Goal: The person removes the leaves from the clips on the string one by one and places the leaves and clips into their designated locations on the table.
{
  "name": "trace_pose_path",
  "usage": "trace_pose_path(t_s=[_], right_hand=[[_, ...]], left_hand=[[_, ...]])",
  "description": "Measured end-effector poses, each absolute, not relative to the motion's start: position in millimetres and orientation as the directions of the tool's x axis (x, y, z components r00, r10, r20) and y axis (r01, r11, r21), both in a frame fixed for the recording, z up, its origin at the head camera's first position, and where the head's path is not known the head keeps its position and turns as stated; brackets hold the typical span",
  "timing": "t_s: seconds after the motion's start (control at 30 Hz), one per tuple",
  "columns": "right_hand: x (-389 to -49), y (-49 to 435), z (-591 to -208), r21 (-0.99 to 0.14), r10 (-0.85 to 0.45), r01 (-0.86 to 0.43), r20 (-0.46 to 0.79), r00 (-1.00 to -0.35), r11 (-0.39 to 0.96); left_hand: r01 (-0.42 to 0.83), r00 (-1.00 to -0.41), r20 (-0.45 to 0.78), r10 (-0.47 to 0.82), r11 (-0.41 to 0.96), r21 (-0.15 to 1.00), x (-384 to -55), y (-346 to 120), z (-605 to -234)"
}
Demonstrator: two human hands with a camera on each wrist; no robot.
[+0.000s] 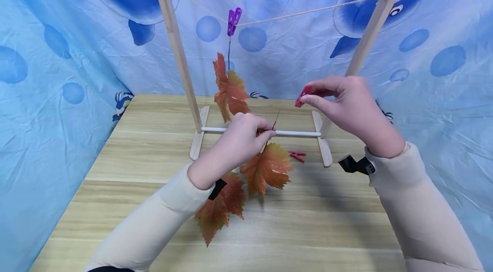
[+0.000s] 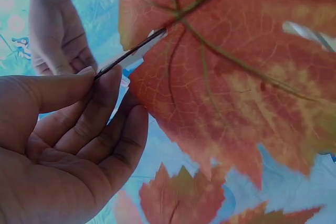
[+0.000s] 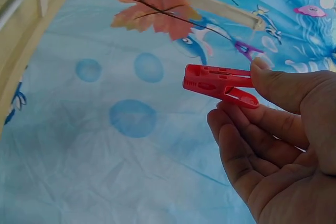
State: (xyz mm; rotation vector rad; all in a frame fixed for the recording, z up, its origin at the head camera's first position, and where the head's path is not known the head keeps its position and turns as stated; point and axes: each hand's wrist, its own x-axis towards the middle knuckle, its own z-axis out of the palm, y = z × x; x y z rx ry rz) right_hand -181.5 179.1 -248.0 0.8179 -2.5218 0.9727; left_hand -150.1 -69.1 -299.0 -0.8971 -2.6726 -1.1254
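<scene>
My left hand (image 1: pixel 246 137) pinches the thin dark stem of an orange maple leaf (image 1: pixel 267 167) between thumb and forefinger; the leaf hangs below the hand. In the left wrist view the veined back of this leaf (image 2: pixel 226 72) fills the upper right. My right hand (image 1: pixel 343 105), raised to the right, holds a red clothespin (image 3: pixel 218 85) by its handle ends, thumb above and fingers below. A purple clothespin (image 1: pixel 233 22) grips the string (image 1: pixel 308 13), and another leaf (image 1: pixel 230 88) hangs from it by its stem.
Two wooden posts (image 1: pixel 175 45) on flat feet carry the string, joined low down by a white rod (image 1: pixel 296 134). A third leaf (image 1: pixel 223 208) lies on the wooden table (image 1: pixel 127 203), partly behind the left forearm. A second red clothespin (image 1: pixel 297 155) lies near the right foot.
</scene>
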Motion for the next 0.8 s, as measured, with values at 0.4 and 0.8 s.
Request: trace_pose_path(t_s=[0.4,0.8], right_hand=[[-181.2,178.2,-289.0,-0.645,-0.382,-0.503,0.331,-0.863,0.575],[-177.8,181.0,-328.8,-0.679,-0.387,-0.459,0.270,-0.882,0.573]], left_hand=[[0.488,-0.864,0.245,0.441,0.610,0.625,-141.9,-87.0,-308.3],[0.413,-0.900,0.173,0.399,0.657,0.630,-139.3,-116.9,-315.3]])
